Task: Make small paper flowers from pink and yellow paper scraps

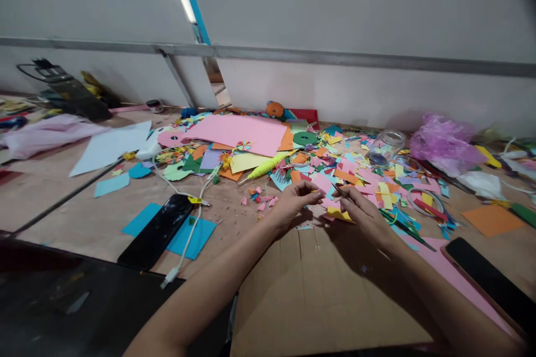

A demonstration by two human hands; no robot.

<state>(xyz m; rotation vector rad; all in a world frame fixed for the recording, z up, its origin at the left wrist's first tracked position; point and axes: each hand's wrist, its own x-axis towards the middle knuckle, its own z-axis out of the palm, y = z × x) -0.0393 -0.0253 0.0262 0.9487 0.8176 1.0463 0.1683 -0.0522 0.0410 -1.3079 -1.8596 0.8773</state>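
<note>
My left hand [295, 202] is closed in a pinch over the near edge of a heap of paper scraps; whatever lies between its fingertips is too small to make out. Close by on the right, my right hand [360, 211] is closed on a thin dark pointed tool [337, 188], its tip towards the left fingertips. The tool's kind is unclear. Beneath both forearms lies a brown cardboard sheet [318, 295]. Pink, yellow, orange and blue paper scraps [347, 177] surround the fingers. A long dark green and black tool [412, 232] lies beside my right wrist.
A black phone [156, 231] with a white cable [190, 237] lies left; another dark phone [488, 273] lies right. A pink sheet [243, 131], yellow yarn-wrapped stick [266, 167], glass jar [387, 148] and purple plastic bag [439, 145] stand farther back. A dark bottle [71, 92] leans far left.
</note>
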